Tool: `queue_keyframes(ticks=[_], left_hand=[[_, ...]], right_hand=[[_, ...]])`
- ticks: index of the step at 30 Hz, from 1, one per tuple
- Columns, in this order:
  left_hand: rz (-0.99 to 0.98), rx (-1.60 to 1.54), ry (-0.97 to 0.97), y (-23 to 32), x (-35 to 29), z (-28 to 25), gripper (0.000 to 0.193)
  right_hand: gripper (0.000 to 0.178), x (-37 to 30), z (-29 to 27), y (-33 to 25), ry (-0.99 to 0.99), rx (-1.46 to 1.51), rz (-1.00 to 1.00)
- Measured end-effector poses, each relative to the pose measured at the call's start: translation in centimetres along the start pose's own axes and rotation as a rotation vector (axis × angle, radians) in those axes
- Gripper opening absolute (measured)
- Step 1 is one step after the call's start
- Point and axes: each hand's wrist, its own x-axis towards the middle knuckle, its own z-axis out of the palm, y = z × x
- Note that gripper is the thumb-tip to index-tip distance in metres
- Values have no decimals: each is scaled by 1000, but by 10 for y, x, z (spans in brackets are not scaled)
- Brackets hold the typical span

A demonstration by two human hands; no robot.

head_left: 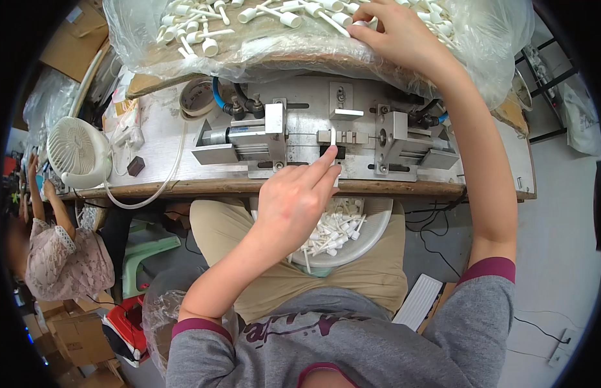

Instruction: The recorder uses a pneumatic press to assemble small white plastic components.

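Note:
My left hand (291, 204) is at the metal fixture (342, 137) in the middle of the bench. Its index finger reaches forward, the tip against a small upright white plastic piece (333, 134), and the other fingers are curled together. The thumb is hidden. At the far side my right hand (394, 32) closes thumb and fingers on a white plastic stick with a cup-shaped end (360, 24), largely covered by the fingers. Around it lie many such white sticks (210, 46) on clear plastic sheeting (274, 59).
Two pneumatic cylinders (249, 139) (410, 142) flank the fixture. A basin (378, 229) of white pieces rests between my legs under the bench edge (216, 188). A white fan (79, 152) and tape roll (198, 97) stand left. Another person (68, 258) sits far left.

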Motion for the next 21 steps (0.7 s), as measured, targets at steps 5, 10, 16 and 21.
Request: queue_keyframes(ticks=[5, 10, 16, 21], left_hand=[[6, 65, -12, -4, 12, 6, 27], [-39, 96, -137, -5, 22, 1, 26], [-98, 45, -155, -4, 27, -1, 23], [-70, 61, -177, -5, 29, -4, 25]], right_hand=[[32, -15, -14, -17, -44, 261, 85], [26, -24, -11, -4, -30, 504, 82], [14, -41, -10, -18, 127, 817, 104], [29, -80, -6, -19, 301, 693, -92]])
